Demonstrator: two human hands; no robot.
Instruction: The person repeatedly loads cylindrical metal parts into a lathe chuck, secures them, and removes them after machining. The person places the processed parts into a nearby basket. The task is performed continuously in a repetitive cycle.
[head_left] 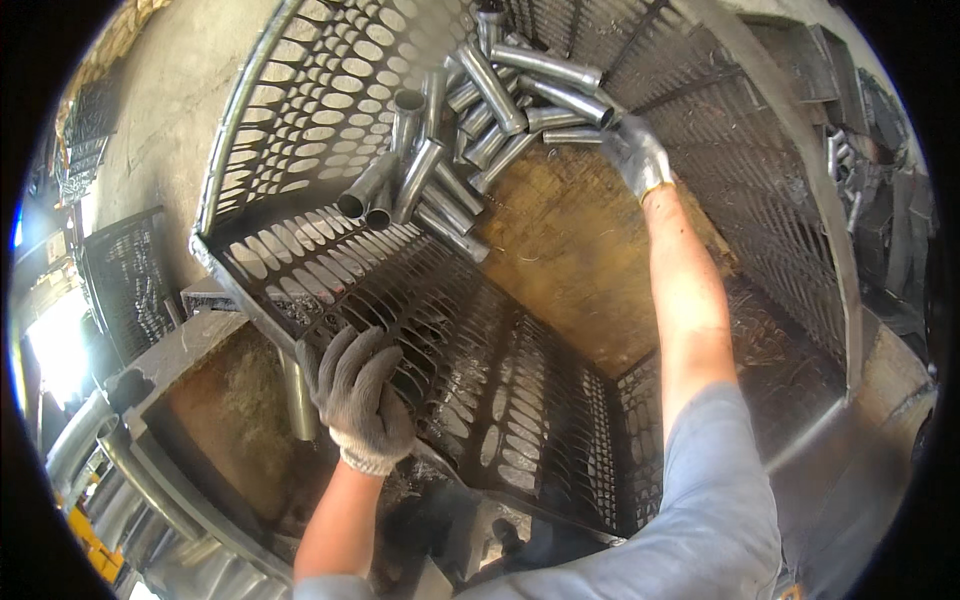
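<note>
My left hand (362, 395), in a dark grey knit glove, is closed over the near rim of a perforated metal bin (500, 390). A short metal tube (297, 395) shows just left of its fingers, outside the rim; whether they touch it I cannot tell. Deep in the bin, at its far right, is my right hand (637, 158) in a pale, dirty glove. It is smeared by motion, its fingers beside the ends of several shiny metal tubes (500, 90). Those tubes lie heaped in a loose jumble against the far wall. Whether the right fingers hold one is unclear.
A stained brown bottom panel (560, 260) lies inside the bin. The slotted right side wall (760, 160) rises beside my right arm. At lower left, more long tubes (150, 480) lie by a rusty metal box (235, 430). Another perforated panel (125, 280) stands farther left.
</note>
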